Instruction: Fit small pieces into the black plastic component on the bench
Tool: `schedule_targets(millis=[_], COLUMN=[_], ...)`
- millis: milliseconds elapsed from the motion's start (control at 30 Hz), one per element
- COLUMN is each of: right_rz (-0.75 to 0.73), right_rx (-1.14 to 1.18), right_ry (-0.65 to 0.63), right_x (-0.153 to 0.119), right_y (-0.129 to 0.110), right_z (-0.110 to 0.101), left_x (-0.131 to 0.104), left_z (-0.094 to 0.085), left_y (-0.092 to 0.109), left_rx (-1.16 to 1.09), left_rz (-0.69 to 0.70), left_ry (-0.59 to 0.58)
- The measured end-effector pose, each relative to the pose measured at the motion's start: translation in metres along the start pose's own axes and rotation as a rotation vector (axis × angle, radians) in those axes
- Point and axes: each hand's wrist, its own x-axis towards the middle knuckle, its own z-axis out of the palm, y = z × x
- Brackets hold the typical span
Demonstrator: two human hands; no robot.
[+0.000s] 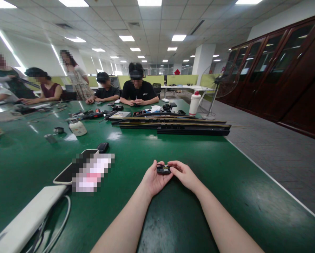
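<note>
A small black device [163, 169] with a lighter marked face is held between both hands above the green table [131, 151]. My left hand [154, 180] lies palm up under its left side, with the thumb along its edge. From the right, my right hand [183, 174] grips the device's right end between thumb and fingers. The details on the device are too small to read.
Long black strips [194, 131] with thin rods lie across the table ahead. On the left are a phone [79, 167], a white power strip [28, 218] with cables and a jar [78, 128]. A white bottle [194, 104] stands beyond. Several people sit or stand further back.
</note>
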Motion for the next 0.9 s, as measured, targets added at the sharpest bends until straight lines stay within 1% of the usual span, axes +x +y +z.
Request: schedule_targets(millis=[533,900], right_rz=[0.01,0.001], right_rx=[-0.002,-0.007], right_ry=[-0.001,-0.002], right_x=[0.0001,0.0001], right_y=[0.0003,0.0005], right_z=[0.0006,0.0004], left_x=[0.0014,0.0008], left_z=[-0.0012,-0.0006], left_y=[-0.0006,0.0001], left_rx=[0.012,0.001], left_rz=[0.0,-0.015], left_ry=[-0.03,-0.025])
